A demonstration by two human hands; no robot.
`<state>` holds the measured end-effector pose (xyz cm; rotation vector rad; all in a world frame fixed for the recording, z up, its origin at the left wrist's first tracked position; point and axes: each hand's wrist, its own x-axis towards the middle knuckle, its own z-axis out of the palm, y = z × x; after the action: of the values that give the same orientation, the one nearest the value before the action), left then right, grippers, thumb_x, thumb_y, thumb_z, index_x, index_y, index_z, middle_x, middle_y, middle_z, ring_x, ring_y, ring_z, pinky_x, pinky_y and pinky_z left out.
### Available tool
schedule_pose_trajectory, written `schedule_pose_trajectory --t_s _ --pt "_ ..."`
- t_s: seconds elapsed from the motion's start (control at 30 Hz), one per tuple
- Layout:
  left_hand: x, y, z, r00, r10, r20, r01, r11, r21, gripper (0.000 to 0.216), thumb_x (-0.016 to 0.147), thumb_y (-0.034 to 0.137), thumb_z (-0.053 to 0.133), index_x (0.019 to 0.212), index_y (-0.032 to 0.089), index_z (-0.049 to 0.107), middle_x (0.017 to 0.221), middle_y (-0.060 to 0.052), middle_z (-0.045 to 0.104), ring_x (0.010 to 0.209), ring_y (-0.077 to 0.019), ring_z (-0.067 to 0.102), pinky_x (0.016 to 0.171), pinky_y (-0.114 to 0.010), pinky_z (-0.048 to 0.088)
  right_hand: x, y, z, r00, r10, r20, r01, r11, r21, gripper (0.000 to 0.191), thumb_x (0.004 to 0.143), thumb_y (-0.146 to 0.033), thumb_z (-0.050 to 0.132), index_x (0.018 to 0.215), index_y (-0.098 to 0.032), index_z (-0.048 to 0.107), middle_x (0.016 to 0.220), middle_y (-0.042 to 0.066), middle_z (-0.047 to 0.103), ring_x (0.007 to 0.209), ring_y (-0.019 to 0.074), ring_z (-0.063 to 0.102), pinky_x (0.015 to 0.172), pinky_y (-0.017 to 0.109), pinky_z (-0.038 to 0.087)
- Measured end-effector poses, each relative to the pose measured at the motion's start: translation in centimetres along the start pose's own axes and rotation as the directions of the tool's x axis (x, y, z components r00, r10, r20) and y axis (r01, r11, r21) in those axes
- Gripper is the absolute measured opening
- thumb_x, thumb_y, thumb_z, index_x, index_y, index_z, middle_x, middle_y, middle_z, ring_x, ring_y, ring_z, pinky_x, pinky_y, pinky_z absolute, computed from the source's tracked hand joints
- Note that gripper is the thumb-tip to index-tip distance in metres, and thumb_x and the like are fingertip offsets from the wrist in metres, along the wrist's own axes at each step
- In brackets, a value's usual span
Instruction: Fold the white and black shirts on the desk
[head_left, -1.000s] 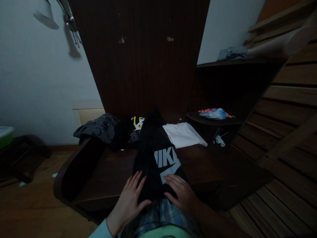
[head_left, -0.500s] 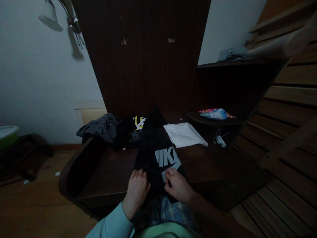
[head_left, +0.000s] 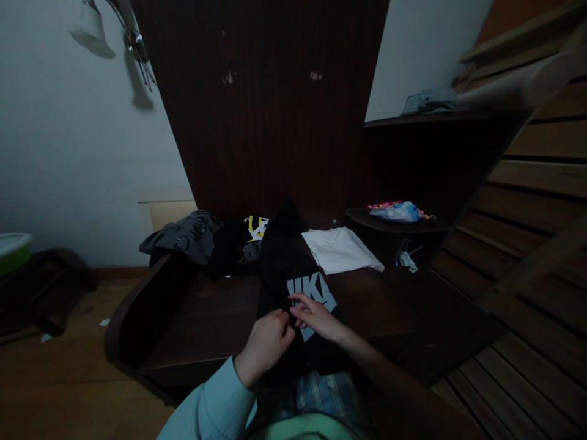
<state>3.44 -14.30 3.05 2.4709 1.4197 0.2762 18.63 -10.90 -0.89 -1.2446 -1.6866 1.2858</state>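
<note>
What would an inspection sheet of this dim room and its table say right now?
Surface: dark wooden table with a curved left edge.
Things in hand: black shirt with white print, laid lengthwise towards the person.
Clutter: white folded cloth, grey garment and black and yellow garment at the far edge.
Hands: left hand curled, bunching the black shirt; right hand on the print, grip unclear.
Cables: nothing seen.
Surroundings: dark wardrobe, colourful bag on a side shelf, green tub, wooden slats.
</note>
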Motion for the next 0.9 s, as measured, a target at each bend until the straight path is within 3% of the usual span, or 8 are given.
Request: schedule_pose_trajectory --t_s 0.07,0.17,0.33,0.43,0.53,0.67,0.77,0.9 --pt "0.0 -0.5 0.1 0.998 0.067 0.012 -0.066 0.994 -0.086 0.020 0.081 0.021 0.036 0.084 0.018 0.056 0.088 -0.004 0.059 0.081 -0.0149 0.056 0.073 -0.024 0.041 1.0 0.3 0.2 0.999 0.004 0.045 -0.008 0.996 0.086 0.038 0.074 -0.033 0.054 0.109 -0.021 0.051 0.066 -0.003 0.053 0.055 0.0089 0.052 0.051 0.021 0.042" --pt "0.3 -2.0 0.2 0.990 0.141 -0.030 -0.144 0.970 -0.196 0.024 0.085 0.027 0.033 0.080 0.019 0.055 0.086 -0.004 0.059 0.081 -0.0147 0.056 0.073 -0.025 0.043 2.0 0.8 0.5 0.997 -0.001 0.080 -0.007 0.996 0.094 0.033 0.069 -0.035 0.060 0.097 -0.018 0.060 0.063 -0.003 0.054 0.053 0.0079 0.049 0.048 0.019 0.039" --pt "1.0 -5.7 1.1 0.952 -0.009 -0.307 -0.072 0.965 -0.251 0.020 0.083 0.026 0.037 0.095 0.018 0.051 0.101 -0.007 0.055 0.098 -0.0183 0.051 0.088 -0.034 0.040 2.1 1.9 0.5 1.000 0.014 -0.018 -0.013 0.999 0.036 0.027 0.065 -0.033 0.064 0.085 -0.015 0.064 0.048 -0.006 0.048 0.045 0.0065 0.043 0.045 0.019 0.035" --pt "0.8 -7.5 1.8 0.938 -0.055 -0.343 -0.059 0.948 -0.313 0.030 0.081 0.026 0.040 0.110 0.017 0.044 0.118 -0.009 0.048 0.113 -0.0197 0.043 0.097 -0.039 0.033 1.6 2.7 0.2 0.988 -0.038 -0.150 0.035 0.999 -0.021 0.030 0.063 -0.033 0.065 0.088 -0.016 0.061 0.045 -0.009 0.039 0.041 0.0050 0.036 0.042 0.017 0.031" --pt "0.6 -8.2 2.1 0.934 -0.133 -0.332 -0.017 0.910 -0.413 0.035 0.082 0.028 0.039 0.116 0.017 0.040 0.119 -0.009 0.049 0.110 -0.0187 0.045 0.097 -0.038 0.034 1.1 3.0 0.1 0.981 -0.084 -0.178 0.077 0.996 -0.042 0.044 0.060 -0.030 0.068 0.100 -0.019 0.056 0.056 -0.007 0.045 0.044 0.0044 0.038 0.041 0.016 0.032" --pt "0.7 -8.3 2.1 0.939 -0.184 -0.290 0.002 0.847 -0.532 0.039 0.079 0.027 0.043 0.117 0.016 0.040 0.111 -0.008 0.054 0.089 -0.0152 0.055 0.084 -0.033 0.044 0.8 2.9 0.4 0.982 -0.148 -0.119 0.146 0.989 -0.029 0.059 0.057 -0.025 0.069 0.112 -0.024 0.049 0.096 0.001 0.053 0.052 0.0033 0.045 0.046 0.017 0.040" --pt "0.7 -8.2 2.1 0.945 -0.167 -0.280 -0.025 0.818 -0.575 0.042 0.077 0.026 0.046 0.118 0.016 0.039 0.116 -0.008 0.051 0.073 -0.0109 0.055 0.073 -0.028 0.047 0.8 2.9 0.5 0.982 -0.161 -0.096 0.158 0.987 -0.037 0.059 0.059 -0.022 0.067 0.114 -0.026 0.048 0.111 0.004 0.047 0.055 0.0024 0.047 0.050 0.018 0.042" --pt "0.6 -8.1 2.1 0.959 -0.111 -0.261 -0.061 0.817 -0.573 0.045 0.075 0.026 0.050 0.118 0.018 0.040 0.119 -0.008 0.049 0.068 -0.0091 0.053 0.066 -0.024 0.047 1.0 2.9 0.2 0.984 -0.142 -0.109 0.138 0.989 -0.043 0.051 0.066 -0.020 0.062 0.115 -0.027 0.048 0.117 0.004 0.046 0.061 0.0046 0.050 0.056 0.021 0.045"
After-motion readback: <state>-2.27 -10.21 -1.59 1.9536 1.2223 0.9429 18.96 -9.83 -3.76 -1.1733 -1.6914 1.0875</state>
